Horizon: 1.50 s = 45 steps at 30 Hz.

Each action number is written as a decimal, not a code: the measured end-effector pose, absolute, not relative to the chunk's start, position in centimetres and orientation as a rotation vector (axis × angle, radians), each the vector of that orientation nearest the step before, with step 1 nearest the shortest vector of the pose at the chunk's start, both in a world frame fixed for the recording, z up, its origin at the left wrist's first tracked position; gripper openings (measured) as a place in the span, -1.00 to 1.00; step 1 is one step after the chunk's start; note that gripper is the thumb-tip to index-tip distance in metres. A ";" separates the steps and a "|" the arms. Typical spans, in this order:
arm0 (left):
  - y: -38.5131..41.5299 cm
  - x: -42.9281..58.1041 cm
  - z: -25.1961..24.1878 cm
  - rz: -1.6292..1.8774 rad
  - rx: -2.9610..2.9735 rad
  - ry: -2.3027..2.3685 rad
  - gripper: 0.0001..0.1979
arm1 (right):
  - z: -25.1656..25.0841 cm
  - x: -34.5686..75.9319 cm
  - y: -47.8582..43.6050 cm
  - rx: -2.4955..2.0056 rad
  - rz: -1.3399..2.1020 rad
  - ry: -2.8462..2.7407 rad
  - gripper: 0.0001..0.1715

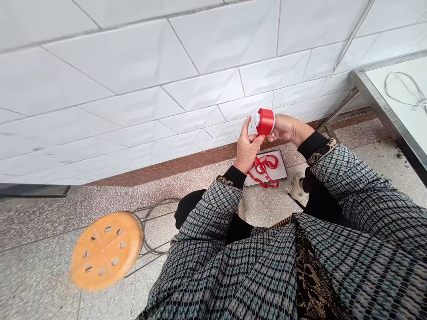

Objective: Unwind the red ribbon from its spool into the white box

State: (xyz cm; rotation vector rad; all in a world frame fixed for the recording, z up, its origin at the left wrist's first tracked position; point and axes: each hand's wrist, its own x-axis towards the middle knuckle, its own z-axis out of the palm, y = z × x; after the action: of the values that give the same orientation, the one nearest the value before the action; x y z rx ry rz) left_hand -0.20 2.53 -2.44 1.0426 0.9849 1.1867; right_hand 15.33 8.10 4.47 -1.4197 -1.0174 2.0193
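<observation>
A roll of shiny red ribbon on a white spool is held up in front of the tiled wall. My right hand grips the spool from its right side, with the fingers partly hidden behind it. On the left, my left hand presses its thumb on the ribbon at the roll's lower edge, index finger raised beside the spool. Below my hands, loose curled red ribbon lies over a shallow white box on the floor, partly covered by my left hand and wrist.
An orange round stool with wire legs stands at the lower left. At the right is a metal-framed table with a pale cord on its top. The white tiled wall rises directly ahead. My shoe is beside the box.
</observation>
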 end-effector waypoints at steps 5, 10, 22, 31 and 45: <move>3.5 -1.6 -2.4 1.065 1.104 0.930 -0.07 | 4.0 15.2 7.9 -1.358 2.152 -0.948 -0.75; 4.2 -2.6 -2.6 1.023 1.089 0.881 -0.07 | 3.8 15.2 7.7 -1.303 2.214 -0.945 -0.71; 3.4 -2.3 -2.1 1.034 0.938 0.785 -0.05 | 4.0 16.2 7.5 -1.429 0.868 -2.038 -0.91; 2.2 -0.8 -0.8 1.041 0.852 0.864 -0.40 | 4.5 17.4 8.0 -1.668 0.089 -2.373 -0.68; 1.4 -0.8 -0.2 1.105 1.076 0.982 -0.55 | 5.2 17.2 8.6 -1.512 1.344 -1.639 -0.76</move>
State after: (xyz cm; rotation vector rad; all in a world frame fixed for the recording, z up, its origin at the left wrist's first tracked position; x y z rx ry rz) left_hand -0.75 1.40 -0.15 1.0762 0.9816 1.1051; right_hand 17.24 8.60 5.16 -1.5123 -1.6387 1.3443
